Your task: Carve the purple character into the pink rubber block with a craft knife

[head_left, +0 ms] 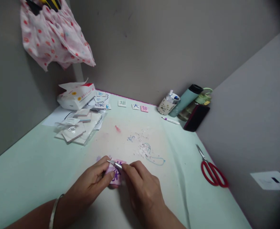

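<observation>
A small pink block [116,181] with a purple character drawn on it is held by my left hand [91,179], thumb on its top face and fingers along its left side. My right hand [143,187] is closed round a silver craft knife [118,165], whose blade points left over the block's upper edge, near my left fingertips. Part of the purple character lies hidden under the knife and my left thumb. Beyond my hands, shavings [143,149] and a loop of blue thread-like line [157,160] lie on the pale work surface [111,140].
Square blocks with characters [135,107] stand in a row at the back. Bagged blocks [78,127] and a tissue pack [78,97] are left. A pen cup [166,106], teal bottle [185,100], phone [196,117], marker [171,121] and red scissors [213,173] are right.
</observation>
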A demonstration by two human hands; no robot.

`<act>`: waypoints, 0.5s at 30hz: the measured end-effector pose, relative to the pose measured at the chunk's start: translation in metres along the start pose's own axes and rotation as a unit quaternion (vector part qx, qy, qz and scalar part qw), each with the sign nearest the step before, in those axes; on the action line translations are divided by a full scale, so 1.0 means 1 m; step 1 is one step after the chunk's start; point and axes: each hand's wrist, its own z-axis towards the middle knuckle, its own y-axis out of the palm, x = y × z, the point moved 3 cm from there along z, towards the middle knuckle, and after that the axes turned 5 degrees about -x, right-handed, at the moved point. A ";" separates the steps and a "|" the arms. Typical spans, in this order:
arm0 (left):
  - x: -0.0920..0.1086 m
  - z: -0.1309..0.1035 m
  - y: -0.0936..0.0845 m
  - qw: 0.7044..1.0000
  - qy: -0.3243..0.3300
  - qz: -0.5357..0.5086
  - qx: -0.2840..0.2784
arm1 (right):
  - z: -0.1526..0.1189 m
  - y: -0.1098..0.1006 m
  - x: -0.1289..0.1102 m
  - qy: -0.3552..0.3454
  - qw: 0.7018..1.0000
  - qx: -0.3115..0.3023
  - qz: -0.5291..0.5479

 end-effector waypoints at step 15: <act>-0.001 -0.001 0.003 0.996 0.054 0.068 0.008 | 0.003 -0.003 -0.003 0.008 1.000 0.003 0.009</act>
